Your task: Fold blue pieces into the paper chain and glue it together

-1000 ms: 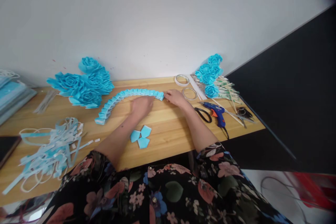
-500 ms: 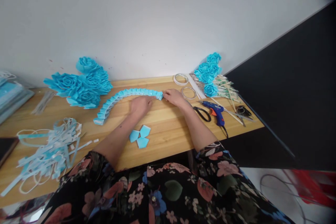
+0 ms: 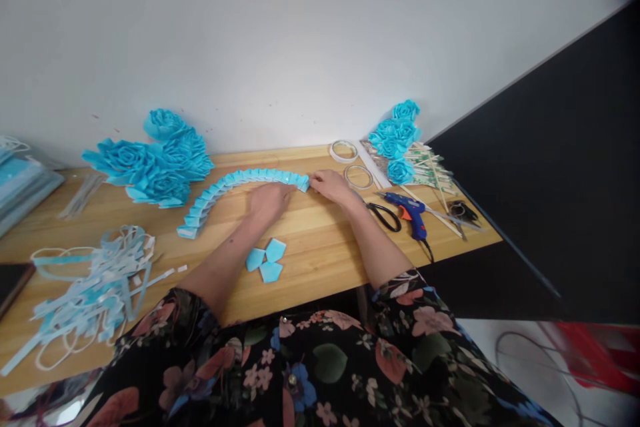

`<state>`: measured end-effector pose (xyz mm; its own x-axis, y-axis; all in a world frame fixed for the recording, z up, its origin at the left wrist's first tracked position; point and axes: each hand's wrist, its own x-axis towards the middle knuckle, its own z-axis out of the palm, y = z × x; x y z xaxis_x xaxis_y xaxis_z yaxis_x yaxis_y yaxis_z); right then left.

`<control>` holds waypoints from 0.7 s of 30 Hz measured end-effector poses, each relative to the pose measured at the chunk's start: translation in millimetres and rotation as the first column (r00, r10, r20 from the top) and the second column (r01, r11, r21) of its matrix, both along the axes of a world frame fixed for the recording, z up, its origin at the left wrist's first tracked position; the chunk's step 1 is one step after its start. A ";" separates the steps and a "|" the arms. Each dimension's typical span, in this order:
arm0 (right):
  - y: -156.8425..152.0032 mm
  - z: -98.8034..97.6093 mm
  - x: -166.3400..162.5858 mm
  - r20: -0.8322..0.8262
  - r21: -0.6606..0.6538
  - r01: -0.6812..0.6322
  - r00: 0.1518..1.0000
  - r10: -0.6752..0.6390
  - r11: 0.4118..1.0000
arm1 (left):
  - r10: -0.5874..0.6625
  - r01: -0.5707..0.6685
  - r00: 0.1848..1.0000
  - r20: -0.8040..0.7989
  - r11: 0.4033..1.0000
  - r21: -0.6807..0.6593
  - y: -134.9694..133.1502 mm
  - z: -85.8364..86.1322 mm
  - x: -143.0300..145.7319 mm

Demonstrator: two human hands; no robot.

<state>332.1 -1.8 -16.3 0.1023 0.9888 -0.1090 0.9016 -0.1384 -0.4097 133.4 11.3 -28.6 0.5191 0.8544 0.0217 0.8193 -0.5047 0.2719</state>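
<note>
A curved strip of overlapping folded blue petals (image 3: 234, 180) arches across the table. My right hand (image 3: 331, 185) pinches its right end between thumb and fingers. Just left of there, my left hand (image 3: 269, 203) is closed at the strip's lower edge, its fingertips against the last petals and partly hidden. Three loose blue pentagon petals (image 3: 271, 271) lie below, between my forearms.
Blue fabric roses (image 3: 160, 155) stand at the back left, smaller roses (image 3: 397, 130) at the right. Tape rolls (image 3: 359, 176), black-handled scissors (image 3: 386, 217) and a blue glue gun (image 3: 411, 210) lie right. Cut mask scraps (image 3: 100, 293) are heaped left on the wooden table (image 3: 320, 267).
The whole view has shifted very slightly. Both hands stay at the right end of the petal strip, with hardly any movement.
</note>
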 end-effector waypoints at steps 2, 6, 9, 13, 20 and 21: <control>0.4 -3.4 2.3 -0.049 0.013 0.004 0.999 -0.004 1.000 | -0.005 0.005 1.000 -0.013 1.000 0.004 -0.2 1.4 0.6; 1.8 -13.1 10.5 -0.315 -0.025 0.063 0.947 -0.067 0.998 | -0.008 0.009 0.999 -0.031 1.000 0.022 -0.2 1.8 1.1; 1.7 -17.3 13.9 -0.360 0.071 0.161 0.924 -0.125 0.984 | -0.015 0.016 0.999 -0.042 0.999 0.033 -0.4 0.7 1.1; 0.2 -17.6 9.7 -0.195 0.414 0.021 0.979 0.066 0.910 | -0.012 0.014 0.999 -0.043 1.000 0.026 -0.9 -0.2 0.5; 1.4 -22.8 1.9 0.009 0.488 -0.274 0.951 0.309 0.828 | -0.015 0.015 0.999 -0.032 1.000 0.019 -1.2 1.4 0.3; 1.7 -23.7 1.7 0.021 0.469 -0.285 0.950 0.312 0.836 | -0.012 0.013 0.999 -0.033 1.000 0.016 -1.2 1.9 0.5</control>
<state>333.8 -0.1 -40.1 -0.1990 0.9076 0.3696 0.8430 0.3509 -0.4078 133.9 10.1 -26.7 0.5306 0.8474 0.0183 0.8213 -0.5193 0.2362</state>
